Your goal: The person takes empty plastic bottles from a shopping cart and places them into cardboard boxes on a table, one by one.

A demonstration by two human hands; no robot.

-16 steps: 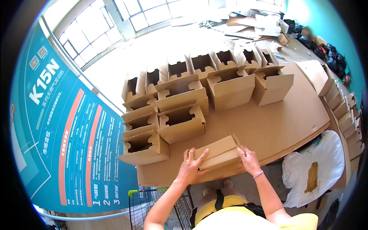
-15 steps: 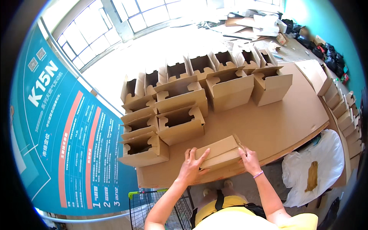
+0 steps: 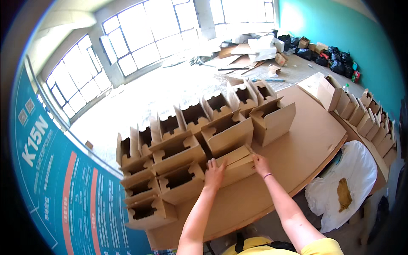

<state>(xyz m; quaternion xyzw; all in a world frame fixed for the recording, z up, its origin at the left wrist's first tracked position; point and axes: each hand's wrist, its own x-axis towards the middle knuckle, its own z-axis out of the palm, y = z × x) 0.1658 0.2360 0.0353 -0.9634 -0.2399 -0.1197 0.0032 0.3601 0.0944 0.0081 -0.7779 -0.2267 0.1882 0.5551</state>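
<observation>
A brown cardboard box (image 3: 239,169) lies on the cardboard-topped table between my two hands, close to the front of the standing boxes. My left hand (image 3: 215,173) grips its left end, fingers pointing forward and thumb over the top. At the other end my right hand (image 3: 261,165) is closed on the box's right edge, by its end flap. Just left of my left hand stands an open-topped box (image 3: 182,187). Directly behind the held box is another open box (image 3: 227,135) with its front flap up. The undersides of my fingers are hidden.
Several open boxes (image 3: 172,148) stand in rows at the table's left and back. The cardboard tabletop (image 3: 297,140) extends right. More boxes (image 3: 365,114) line the right side, by a white plastic bag (image 3: 344,178). A teal banner (image 3: 63,182) stands left.
My hands have carried the box forward, away from my body and up to the standing boxes. The head view has shifted, showing more of the windows and room.
</observation>
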